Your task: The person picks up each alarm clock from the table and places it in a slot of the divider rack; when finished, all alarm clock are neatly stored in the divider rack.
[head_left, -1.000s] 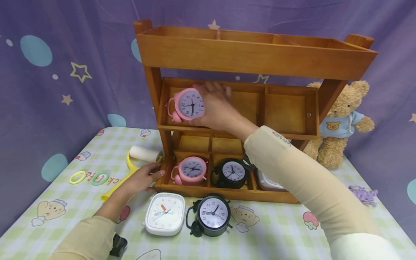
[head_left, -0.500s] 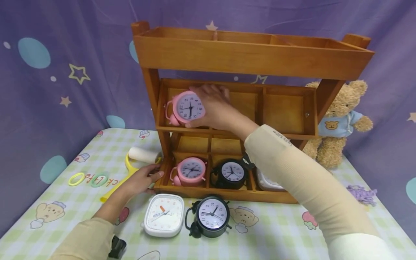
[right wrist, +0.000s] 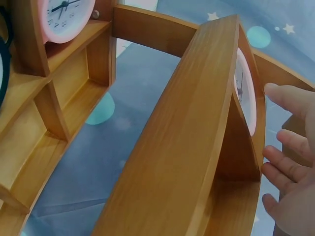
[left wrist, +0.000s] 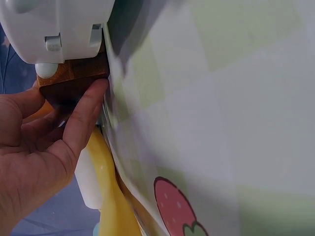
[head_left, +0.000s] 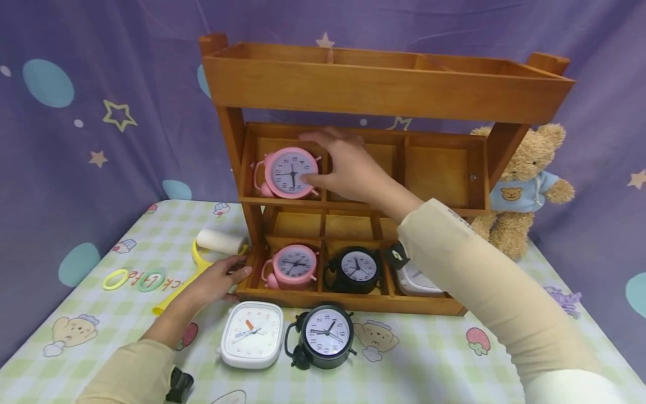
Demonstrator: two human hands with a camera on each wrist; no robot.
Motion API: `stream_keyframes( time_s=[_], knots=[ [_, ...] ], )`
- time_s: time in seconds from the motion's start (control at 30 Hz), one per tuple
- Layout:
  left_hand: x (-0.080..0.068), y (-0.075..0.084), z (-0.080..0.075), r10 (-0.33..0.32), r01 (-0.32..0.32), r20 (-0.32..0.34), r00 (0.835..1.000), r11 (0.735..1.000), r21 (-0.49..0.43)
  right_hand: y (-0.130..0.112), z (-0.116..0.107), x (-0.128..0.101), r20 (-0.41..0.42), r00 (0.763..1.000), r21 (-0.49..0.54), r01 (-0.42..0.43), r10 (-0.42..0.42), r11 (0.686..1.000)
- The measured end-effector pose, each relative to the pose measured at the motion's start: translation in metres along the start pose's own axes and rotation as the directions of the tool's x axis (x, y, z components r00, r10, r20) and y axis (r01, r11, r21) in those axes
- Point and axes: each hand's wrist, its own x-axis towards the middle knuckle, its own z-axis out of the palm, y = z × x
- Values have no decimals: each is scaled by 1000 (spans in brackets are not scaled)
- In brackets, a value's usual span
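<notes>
far left on the table sit two rings (head_left: 132,279), then a lint roller (head_left: 218,241) w/ yellow handle. your left hand (head_left: 214,279) rests against the wooden shelf (head_left: 383,84) at its bottom left corner, fingers straight & together, thumb on the wood. pink clock (head_left: 289,173) stands upright in the middle tier's left compartment. your right hand (head_left: 348,168) is just beside it, fingers loosely spread, thumb touching the clock face. teddy bear (head_left: 525,185) far right.
</notes>
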Motion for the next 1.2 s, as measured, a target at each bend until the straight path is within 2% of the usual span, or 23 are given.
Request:
stream_keyframes(
  time_s=[0.33, 0.57, 0.7, 0.8, 0.93, 1.2],
  knots=[
    [0, 1, 0, -4, 4, 5, 1000, 1000, 11, 13, -10, -28, -167, 983, 57, 90, -80, 994],
    [1, 0, 0, -9, 9, 9, 1000, 1000, 15, 21, -11, -55, -215, 973, 63, 99, -84, 993],
    [1, 0, -1, 3, -3, 12, 1000, 1000, 14, 27, -7, -71, -251, 959, 82, 154, -129, 985],
    [1, -1, -1, 15, -15, 18, 1000, 1000, 10, 31, -3, -83, -265, 951, 98, 193, -161, 976],
    [1, -2, -1, 17, -17, 23, 1000, 1000, 1, 35, 1, -100, -255, 952, 124, 204, -167, 971],
    [2, -1, -2, 4, -4, 27, 1000, 1000, 2, 41, 12, -131, -190, 975, 160, 143, -112, 977]
  ],
)
